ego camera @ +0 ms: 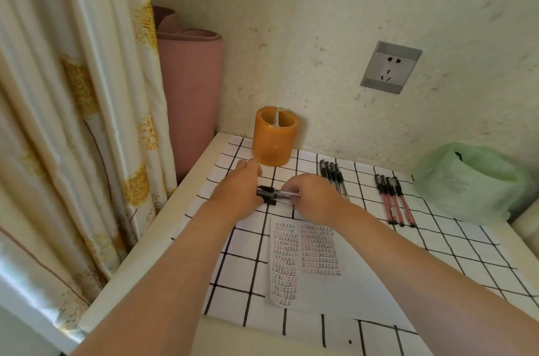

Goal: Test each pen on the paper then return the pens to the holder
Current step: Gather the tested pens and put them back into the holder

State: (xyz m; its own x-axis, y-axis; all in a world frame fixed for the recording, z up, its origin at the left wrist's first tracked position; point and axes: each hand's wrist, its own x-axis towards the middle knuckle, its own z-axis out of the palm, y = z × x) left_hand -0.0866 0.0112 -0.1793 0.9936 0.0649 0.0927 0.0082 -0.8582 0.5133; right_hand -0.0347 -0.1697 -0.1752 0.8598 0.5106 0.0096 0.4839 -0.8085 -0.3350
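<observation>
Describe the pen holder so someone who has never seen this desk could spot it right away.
Look to the back left corner of the grid-patterned desk cover, against the wall. The pen holder stands there, just beyond the left hand. It is the only upright orange cylinder; the pens all lie flat.

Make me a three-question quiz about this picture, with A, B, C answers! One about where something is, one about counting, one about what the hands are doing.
1. Where is the orange holder?
A. At the table's far corner by the wall
B. On the paper
C. Inside the green bag

2. How many red pens lie in the row on the right?
A. Two
B. Four
C. Seven

3. What are the left hand and right hand doing?
A. Resting flat and empty
B. Holding a bunch of black-capped pens between them
C. Writing on the paper

Answers: 1 A, it stands beyond the hands near the wall. 2 B, four red barrels lie side by side. 3 B, the fingers of both hands close on the bunch's ends.
</observation>
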